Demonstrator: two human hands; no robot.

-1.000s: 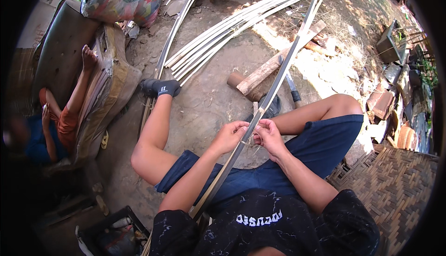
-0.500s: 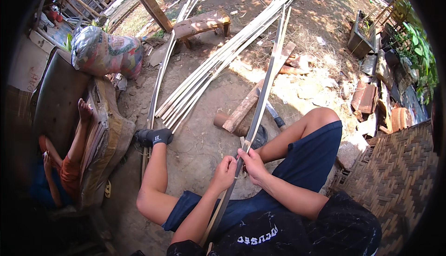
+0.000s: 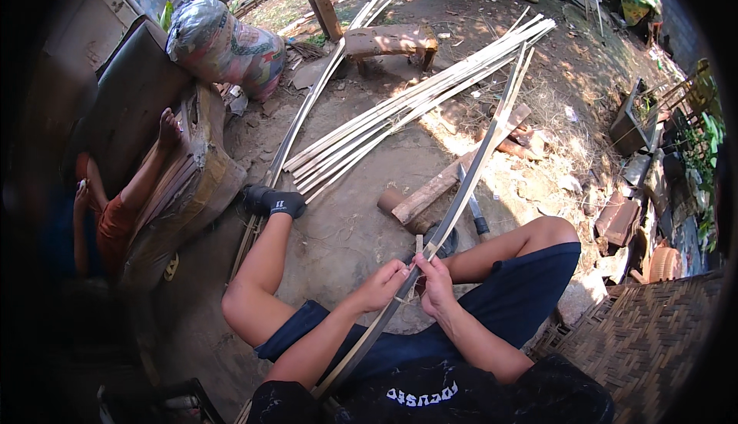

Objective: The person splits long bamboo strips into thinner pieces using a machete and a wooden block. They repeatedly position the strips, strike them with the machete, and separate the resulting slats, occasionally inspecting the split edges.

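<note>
Dirt yard (image 3: 346,232): both hands (image 3: 411,284) grip a bamboo strip (image 3: 469,178) pointing forward-right, away from the person.

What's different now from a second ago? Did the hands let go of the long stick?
No. Both hands, left hand and right hand, still grip the long bamboo strip. The head tilted up, so more yard shows. The pile of bamboo strips and the log lie where they were.

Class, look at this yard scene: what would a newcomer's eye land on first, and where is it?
First, the long bamboo strip running diagonally up from the lap, gripped at centre by the left hand and right hand. Next, the pile of strips fanned on the dirt beyond, and the woven mat at lower right.
</note>
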